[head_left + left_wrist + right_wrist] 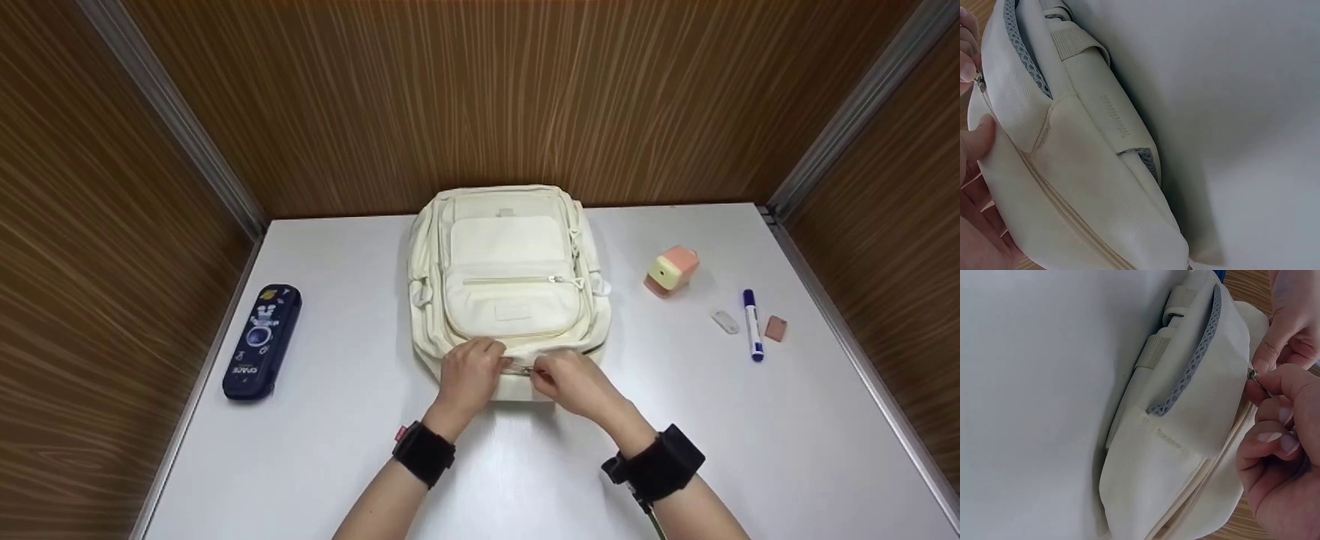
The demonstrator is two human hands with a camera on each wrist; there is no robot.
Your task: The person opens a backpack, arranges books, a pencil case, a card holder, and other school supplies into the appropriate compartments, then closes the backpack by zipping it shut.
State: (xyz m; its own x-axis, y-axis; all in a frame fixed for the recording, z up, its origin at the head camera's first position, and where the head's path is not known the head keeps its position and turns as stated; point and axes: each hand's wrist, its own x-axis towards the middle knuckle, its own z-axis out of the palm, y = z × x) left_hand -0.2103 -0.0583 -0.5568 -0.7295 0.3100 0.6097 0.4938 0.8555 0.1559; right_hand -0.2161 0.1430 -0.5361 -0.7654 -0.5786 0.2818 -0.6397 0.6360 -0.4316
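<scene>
A cream backpack (510, 285) lies flat on the white table (337, 465), its top end toward me. My left hand (487, 358) grips the fabric of that near end beside the zip, thumb and fingers curled over the edge. In the left wrist view the left hand (976, 101) sits at the frame's left edge against the backpack (1084, 163). My right hand (541, 377) pinches the small metal zipper pull (1252, 373) between thumb and forefinger, seen close in the right wrist view (1264, 385). The two hands almost touch at the zip. The grey mesh straps (1196, 354) face the table.
A navy pencil case (261, 341) lies at the left edge. To the right are a pink and yellow sharpener (671, 271), a blue marker (752, 325), a white eraser (725, 322) and a pinkish eraser (775, 328). Wood-panel walls enclose three sides.
</scene>
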